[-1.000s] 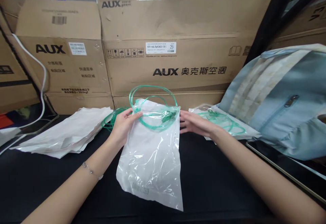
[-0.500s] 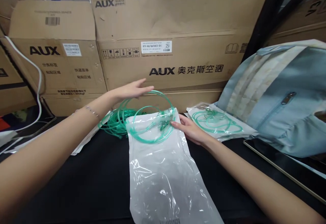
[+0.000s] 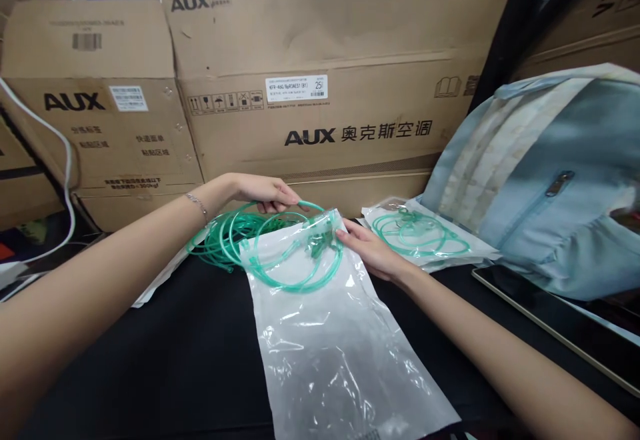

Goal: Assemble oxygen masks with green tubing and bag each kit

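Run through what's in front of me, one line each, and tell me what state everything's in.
Left hand: fingers pinching the green tube
Green tube: coiled, partly in the held bag, partly out its top
Held bag: top open, tilted
Right hand: gripping the held bag's upper edge
Tube pile: loose, tangled
Bag by the backpack: lying flat, coiled tubing inside
Phone or tablet: flat, screen dark
Backpack: upright

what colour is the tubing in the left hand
The tubing is green, best seen in the head view.
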A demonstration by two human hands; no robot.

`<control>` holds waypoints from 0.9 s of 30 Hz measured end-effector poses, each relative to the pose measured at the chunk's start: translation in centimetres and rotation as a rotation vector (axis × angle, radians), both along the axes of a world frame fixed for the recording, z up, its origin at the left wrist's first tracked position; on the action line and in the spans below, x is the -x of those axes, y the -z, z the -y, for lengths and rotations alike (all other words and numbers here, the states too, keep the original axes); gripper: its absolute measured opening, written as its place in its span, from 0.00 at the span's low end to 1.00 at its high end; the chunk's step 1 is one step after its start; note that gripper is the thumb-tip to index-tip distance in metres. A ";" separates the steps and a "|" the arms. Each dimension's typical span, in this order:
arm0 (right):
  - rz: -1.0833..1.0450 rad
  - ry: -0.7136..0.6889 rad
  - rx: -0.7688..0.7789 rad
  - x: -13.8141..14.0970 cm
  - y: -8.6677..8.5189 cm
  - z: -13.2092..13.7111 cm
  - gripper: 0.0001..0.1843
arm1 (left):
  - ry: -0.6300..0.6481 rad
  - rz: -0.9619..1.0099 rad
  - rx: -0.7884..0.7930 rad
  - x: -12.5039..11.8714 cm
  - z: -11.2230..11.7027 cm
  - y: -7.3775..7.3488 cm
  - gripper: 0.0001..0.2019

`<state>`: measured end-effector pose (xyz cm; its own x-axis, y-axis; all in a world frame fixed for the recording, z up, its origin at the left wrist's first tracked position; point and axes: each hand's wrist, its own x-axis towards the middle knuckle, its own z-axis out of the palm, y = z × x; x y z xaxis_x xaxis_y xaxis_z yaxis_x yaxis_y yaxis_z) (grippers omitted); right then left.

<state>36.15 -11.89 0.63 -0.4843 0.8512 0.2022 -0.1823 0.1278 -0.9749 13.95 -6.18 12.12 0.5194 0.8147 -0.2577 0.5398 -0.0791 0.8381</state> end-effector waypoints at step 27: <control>-0.019 0.073 -0.036 0.9 0.3 0.6 0.23 | 0.288 -0.236 -0.729 -2.2 3.9 2.6 0.11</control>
<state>35.23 -12.51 0.30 -0.4170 0.8761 0.2422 -0.1899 0.1766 -0.9658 16.15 -10.10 9.55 0.7321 0.6629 0.1567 0.5711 -0.7227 0.3893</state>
